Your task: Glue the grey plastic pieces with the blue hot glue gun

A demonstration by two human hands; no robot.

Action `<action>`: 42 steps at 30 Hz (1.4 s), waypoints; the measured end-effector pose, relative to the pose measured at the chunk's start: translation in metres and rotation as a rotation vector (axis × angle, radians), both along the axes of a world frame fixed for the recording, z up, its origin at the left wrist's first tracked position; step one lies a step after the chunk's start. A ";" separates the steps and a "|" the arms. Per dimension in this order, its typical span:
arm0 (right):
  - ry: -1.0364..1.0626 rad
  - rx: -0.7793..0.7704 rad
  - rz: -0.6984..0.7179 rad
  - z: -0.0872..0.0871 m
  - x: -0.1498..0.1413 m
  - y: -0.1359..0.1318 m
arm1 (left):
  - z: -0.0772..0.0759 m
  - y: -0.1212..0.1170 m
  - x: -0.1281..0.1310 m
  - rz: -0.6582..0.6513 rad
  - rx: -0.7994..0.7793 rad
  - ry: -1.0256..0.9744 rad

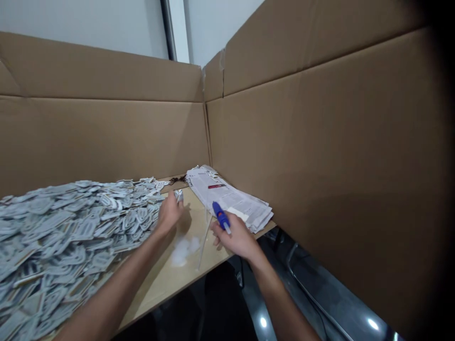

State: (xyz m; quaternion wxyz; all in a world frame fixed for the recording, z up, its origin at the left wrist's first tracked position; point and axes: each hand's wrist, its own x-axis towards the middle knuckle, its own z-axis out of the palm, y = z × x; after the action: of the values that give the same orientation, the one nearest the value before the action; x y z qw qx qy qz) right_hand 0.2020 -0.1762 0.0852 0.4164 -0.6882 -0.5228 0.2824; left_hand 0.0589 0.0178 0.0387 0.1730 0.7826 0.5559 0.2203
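Observation:
My left hand (170,210) is closed, pinching a small silvery-white piece (178,195) above the table, beside the pile. Its exact kind is too small to make out. My right hand (238,234) wraps round a blue pen-like tool (221,215) with a small red spot and a pale, translucent end. Between the two hands, fluffy white tufts (180,251) lie on the table (152,289). A thin clear strip (202,246) runs near the right hand's fingers.
Flat grey-white pieces (81,232) form a large heap on the left. Printed sheets (245,201) with a red slim tool (216,186) lie at the back right. Dark cords (177,179) sit behind. Cardboard walls (313,142) enclose the back and right.

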 end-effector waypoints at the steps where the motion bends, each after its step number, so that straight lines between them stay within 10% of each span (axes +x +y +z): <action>1: 0.000 -0.042 0.056 -0.005 -0.009 0.003 | -0.006 -0.007 -0.010 0.002 0.003 -0.056; 10: -0.499 -0.126 -0.017 -0.008 -0.018 0.005 | -0.023 -0.041 -0.032 -0.159 0.057 -0.315; 18: -0.432 -0.247 0.007 -0.019 -0.054 0.013 | -0.015 -0.029 -0.041 -0.042 0.128 -0.491; 24: -0.398 -0.212 -0.089 -0.028 -0.050 0.022 | -0.022 -0.017 -0.046 -0.004 -0.185 -0.930; 36: 0.066 0.046 -0.152 -0.018 -0.021 0.024 | -0.003 -0.052 -0.032 -0.171 -0.668 -1.102; 42: 0.036 0.161 -0.110 -0.024 -0.012 0.025 | -0.010 -0.061 -0.027 -0.387 -0.571 -1.012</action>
State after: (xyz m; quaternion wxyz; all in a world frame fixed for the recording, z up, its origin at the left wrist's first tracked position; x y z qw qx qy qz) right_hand 0.1900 -0.1508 0.0616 0.4945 -0.6751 -0.4975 0.2286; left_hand 0.0317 -0.0428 0.0289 0.6552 0.5905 0.2895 0.3717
